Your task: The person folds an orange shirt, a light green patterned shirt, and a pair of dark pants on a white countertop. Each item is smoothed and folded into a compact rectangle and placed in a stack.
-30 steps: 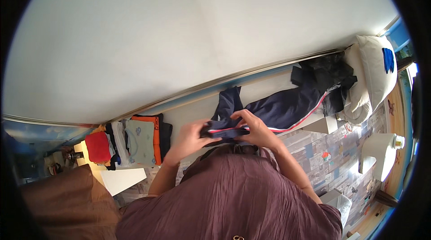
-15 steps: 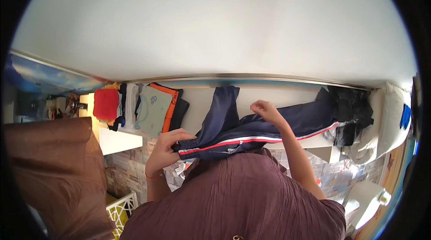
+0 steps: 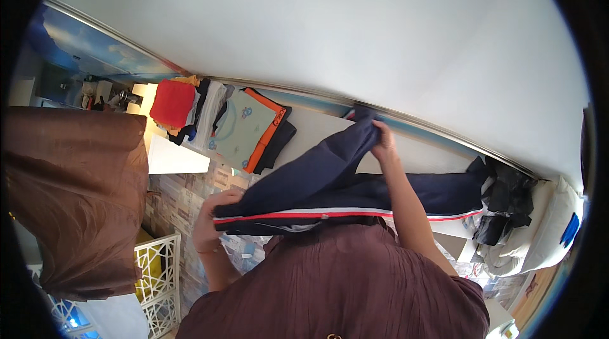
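Navy track pants (image 3: 317,177) with a red and white side stripe stretch across in front of my chest. At their waistband end on the left, my left hand (image 3: 212,215) is closed on the cloth, its fingertips partly hidden behind it. My right hand (image 3: 384,142) grips one leg farther up and holds it raised toward the wall. The other leg lies out to the right along the white surface (image 3: 412,149), its end next to a heap of black clothes (image 3: 507,196).
Left of the pants lie a folded pale green and orange garment (image 3: 247,126), white folded cloth (image 3: 212,107) and a red folded garment (image 3: 172,103). A white pillow (image 3: 555,231) is at the far right. Brown fabric (image 3: 76,193) hangs at the left, above a white lattice basket (image 3: 158,275).
My right hand has taken hold of the loose pant leg and lifted it. My left hand has shifted left with the waistband. The whole view has tilted.
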`<control>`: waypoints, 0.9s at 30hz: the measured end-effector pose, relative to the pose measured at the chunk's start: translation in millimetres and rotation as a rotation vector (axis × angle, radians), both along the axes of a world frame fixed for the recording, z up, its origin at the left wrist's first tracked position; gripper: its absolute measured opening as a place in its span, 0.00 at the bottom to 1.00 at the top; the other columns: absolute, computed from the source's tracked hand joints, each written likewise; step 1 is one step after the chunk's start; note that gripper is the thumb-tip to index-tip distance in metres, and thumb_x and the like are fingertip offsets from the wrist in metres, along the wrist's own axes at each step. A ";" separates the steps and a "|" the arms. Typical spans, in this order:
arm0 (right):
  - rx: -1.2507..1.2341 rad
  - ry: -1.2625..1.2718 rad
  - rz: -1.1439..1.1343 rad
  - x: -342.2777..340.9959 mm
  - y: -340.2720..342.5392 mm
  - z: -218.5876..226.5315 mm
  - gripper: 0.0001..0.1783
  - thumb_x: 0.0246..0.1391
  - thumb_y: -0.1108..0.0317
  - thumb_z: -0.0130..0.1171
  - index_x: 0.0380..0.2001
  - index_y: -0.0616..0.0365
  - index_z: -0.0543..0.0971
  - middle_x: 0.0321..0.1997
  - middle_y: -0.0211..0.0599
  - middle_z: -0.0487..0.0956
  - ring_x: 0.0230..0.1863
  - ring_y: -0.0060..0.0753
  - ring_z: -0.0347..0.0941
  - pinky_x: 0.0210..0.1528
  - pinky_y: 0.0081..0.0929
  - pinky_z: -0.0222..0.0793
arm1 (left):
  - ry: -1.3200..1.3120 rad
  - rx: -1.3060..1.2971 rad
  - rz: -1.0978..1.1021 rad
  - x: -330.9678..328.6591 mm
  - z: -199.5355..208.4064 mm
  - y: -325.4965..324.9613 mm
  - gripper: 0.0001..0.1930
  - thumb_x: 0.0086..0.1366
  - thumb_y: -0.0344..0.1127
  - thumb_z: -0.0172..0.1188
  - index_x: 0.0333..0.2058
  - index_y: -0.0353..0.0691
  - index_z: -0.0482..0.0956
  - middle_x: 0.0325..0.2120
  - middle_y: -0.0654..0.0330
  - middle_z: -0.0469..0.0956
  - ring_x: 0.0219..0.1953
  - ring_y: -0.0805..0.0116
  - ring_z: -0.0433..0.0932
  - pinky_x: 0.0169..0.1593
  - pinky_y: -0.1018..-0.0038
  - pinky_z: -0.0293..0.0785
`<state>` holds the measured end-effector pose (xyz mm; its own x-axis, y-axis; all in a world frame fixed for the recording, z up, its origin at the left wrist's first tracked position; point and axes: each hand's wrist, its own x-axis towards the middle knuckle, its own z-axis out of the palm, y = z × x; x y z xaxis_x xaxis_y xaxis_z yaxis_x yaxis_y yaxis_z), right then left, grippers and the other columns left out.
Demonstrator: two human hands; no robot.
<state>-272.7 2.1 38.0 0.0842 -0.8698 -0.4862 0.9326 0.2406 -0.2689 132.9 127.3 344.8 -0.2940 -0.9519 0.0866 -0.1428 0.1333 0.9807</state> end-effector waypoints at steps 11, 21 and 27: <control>-0.221 0.093 -0.481 -159.3 187.7 52.3 0.24 0.55 0.62 0.62 0.54 0.61 0.77 0.58 0.42 0.79 0.63 0.46 0.71 0.72 0.51 0.56 | 0.413 0.110 -0.159 17.4 -35.4 -54.4 0.18 0.53 0.40 0.69 0.36 0.28 0.83 0.33 0.51 0.82 0.34 0.64 0.80 0.38 0.73 0.75; 0.544 1.838 0.021 -194.0 250.0 -62.2 0.23 0.48 0.66 0.70 0.48 0.59 0.80 0.45 0.44 0.84 0.47 0.42 0.81 0.53 0.36 0.75 | -0.062 0.304 0.178 -3.3 -77.9 -149.7 0.24 0.63 0.43 0.71 0.49 0.30 0.77 0.43 0.60 0.81 0.43 0.73 0.77 0.50 0.75 0.72; 0.803 2.189 0.294 -138.3 272.3 -54.8 0.12 0.42 0.70 0.70 0.32 0.50 0.79 0.36 0.36 0.79 0.43 0.47 0.74 0.48 0.44 0.72 | -0.177 0.301 0.254 10.6 -92.3 -147.0 0.23 0.63 0.44 0.70 0.48 0.31 0.78 0.43 0.60 0.80 0.42 0.73 0.77 0.50 0.75 0.73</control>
